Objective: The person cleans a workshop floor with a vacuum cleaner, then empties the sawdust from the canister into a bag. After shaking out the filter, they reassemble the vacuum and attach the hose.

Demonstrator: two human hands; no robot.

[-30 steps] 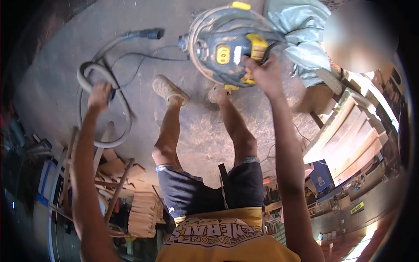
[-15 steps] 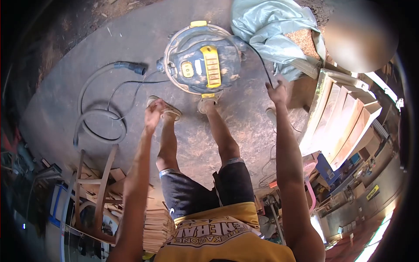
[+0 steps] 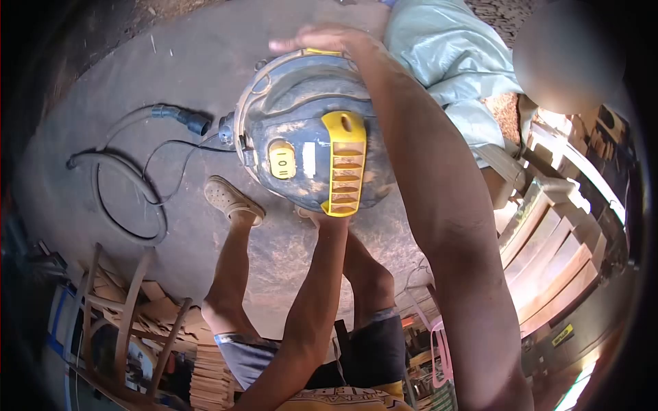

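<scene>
A dusty round shop vacuum (image 3: 295, 123), with a dark top, a yellow switch panel (image 3: 282, 160) and a yellow handle (image 3: 346, 164), stands in front of me. My right hand (image 3: 325, 38) reaches over its far rim, fingers stretched out beside the far yellow latch (image 3: 322, 51). The right forearm crosses the vacuum's right side. My left hand (image 3: 334, 225) is at the near side; its fingers are hidden beneath the vacuum's top edge. A thin black cord (image 3: 179, 142) and the end of a grey hose (image 3: 181, 118) lie to the left.
A pale green sack (image 3: 445, 61) with wood shavings (image 3: 504, 116) lies at the upper right. Wooden boards (image 3: 562, 253) stand at the right. A wooden frame (image 3: 130, 308) and stacked wood pieces (image 3: 211, 377) are at the lower left. A pink chair (image 3: 440, 342) is behind me.
Both hands have moved to the vacuum, the right to its far rim and the left to its near side. The right hand has let go of the black cord. The vacuum appears larger and closer.
</scene>
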